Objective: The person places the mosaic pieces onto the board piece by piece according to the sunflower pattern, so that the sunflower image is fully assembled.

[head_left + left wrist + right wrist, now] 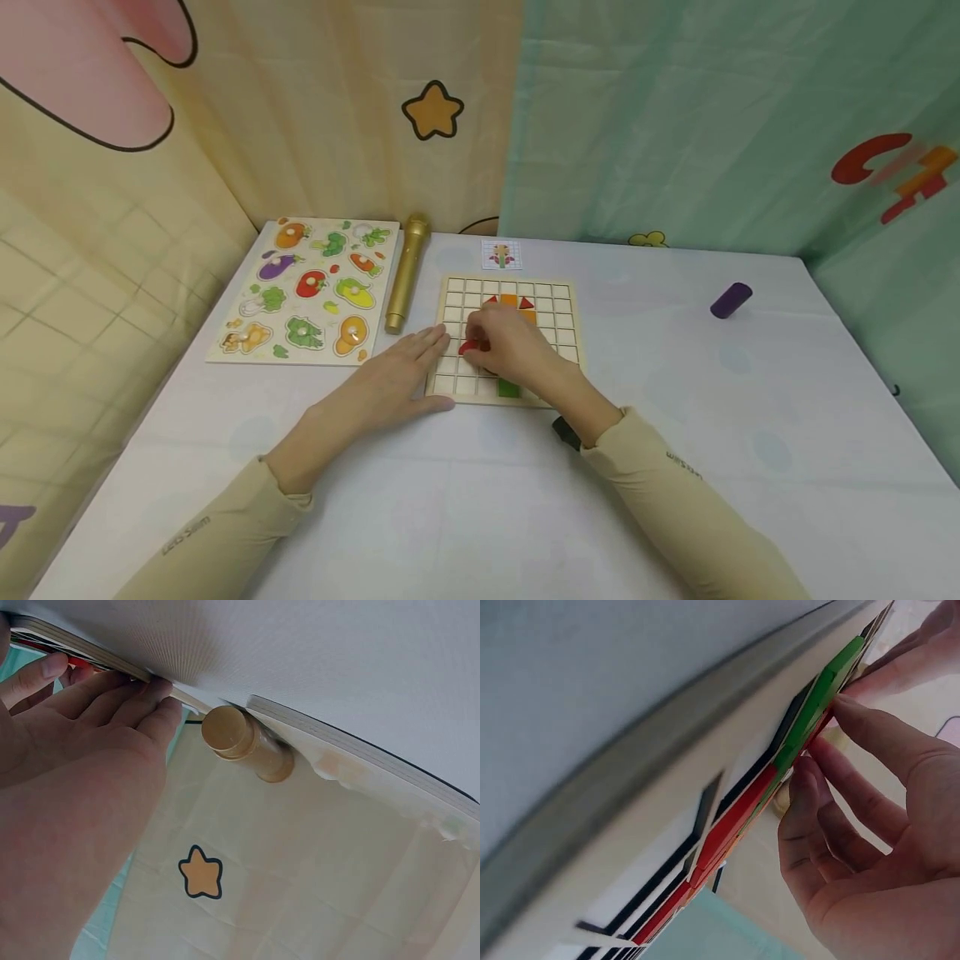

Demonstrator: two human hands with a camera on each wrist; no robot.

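Note:
My right hand [513,346] pinches a small red puzzle piece [468,346] over the left part of a wooden grid board [467,384]. Red triangles [527,303], orange pieces [509,299] and a green piece [508,389] lie in the grid; the hand covers part of them. Along the board's left edge rests my left hand [393,375], its fingers extended and touching the rim. In the right wrist view, green [810,712] and red pieces [735,817] sit on the board beside the right thumb and fingertips.
A pattern card [501,255] lies behind the board. To the left are a gold microphone [408,271] and a vegetable puzzle board [296,312]. A purple cylinder [731,300] lies at the right, and a dark object [566,432] is partly hidden under the right wrist.

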